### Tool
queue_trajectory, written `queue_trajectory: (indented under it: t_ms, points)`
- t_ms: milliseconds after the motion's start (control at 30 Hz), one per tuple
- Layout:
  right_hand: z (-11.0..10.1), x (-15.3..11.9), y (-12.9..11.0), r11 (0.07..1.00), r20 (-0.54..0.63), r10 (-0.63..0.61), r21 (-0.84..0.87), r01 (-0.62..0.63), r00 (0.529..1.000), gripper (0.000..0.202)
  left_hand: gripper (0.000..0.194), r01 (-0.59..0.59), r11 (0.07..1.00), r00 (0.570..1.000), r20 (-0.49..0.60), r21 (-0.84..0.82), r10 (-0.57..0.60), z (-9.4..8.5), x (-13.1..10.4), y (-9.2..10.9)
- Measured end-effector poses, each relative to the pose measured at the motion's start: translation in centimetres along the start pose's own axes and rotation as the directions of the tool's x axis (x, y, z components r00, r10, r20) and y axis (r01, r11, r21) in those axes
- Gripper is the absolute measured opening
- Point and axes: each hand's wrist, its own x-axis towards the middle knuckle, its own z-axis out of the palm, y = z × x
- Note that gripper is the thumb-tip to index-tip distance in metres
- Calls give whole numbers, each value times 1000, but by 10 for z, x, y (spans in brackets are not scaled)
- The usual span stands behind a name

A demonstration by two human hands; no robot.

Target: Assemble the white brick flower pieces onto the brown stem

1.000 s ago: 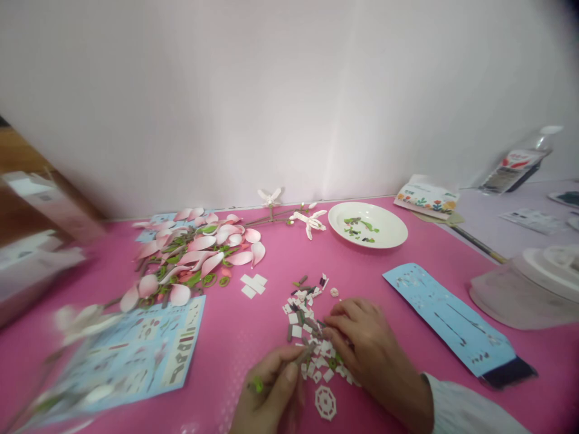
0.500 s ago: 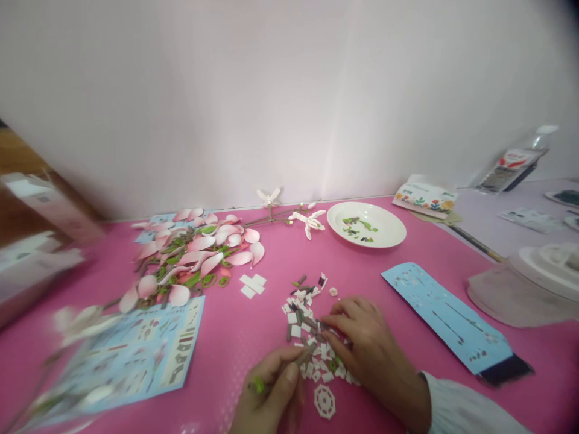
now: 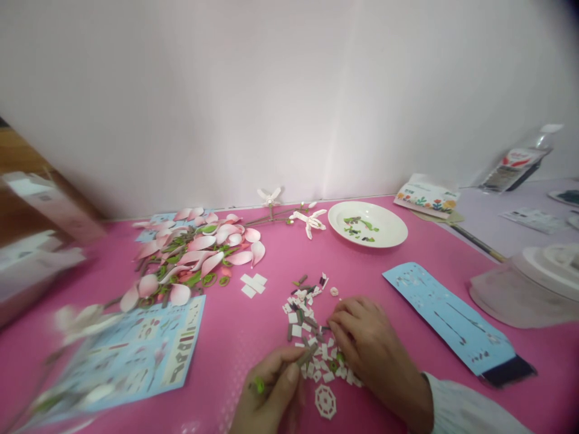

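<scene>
My left hand pinches a grey-brown toy-brick branch piece between thumb and fingers. A small green part shows at that hand's other side. My right hand rests at the right edge of a loose pile of small white building pieces, mixed with grey and green ones. Its fingers are bent together, and a small dark bit lies at the fingertips; whether it is gripped is hidden. Below the pile lies a white octagonal lattice piece. Several white tiles lie to the left.
Pink petals and green parts are heaped at the left, beside a blue instruction sheet. An assembled branch with white blossoms lies near a white plate. At the right are a blue leaflet and a lidded tub.
My right hand has drawn back slightly to the right, its fingers closing together. My left hand keeps its hold on the branch piece with hardly any movement.
</scene>
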Motion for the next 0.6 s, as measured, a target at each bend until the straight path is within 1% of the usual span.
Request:
queue_trajectory:
  t_ms: [67, 200, 333, 433, 600]
  points:
    - [-1, 0, -1, 1000, 5, 3, 1, -3, 1000, 26, 37, -14, 1000, 1000, 6, 0, 14, -1, 0, -2]
    - [-1, -1, 1, 1000, 29, 7, 0, -7, 1000, 19, 32, -28, 999, 999, 14, -40, 29, -1, 0, -1]
    - [1, 0, 5, 1000, 29, 15, -4, -15, 999, 16, 38, 0, 1000, 1000, -23, -29, -1, 3, -2, 4]
    - [3, 0, 6, 1000, 20, 9, 3, -9, 1000, 16, 45, 14, 1000, 1000, -23, -9, -14, 5, -2, 8]
    - [1, 0, 4, 999, -3, -27, 44, 27, 1000, 13, 41, -11, 1000, 1000, -8, -6, 11, 4, -3, 7]
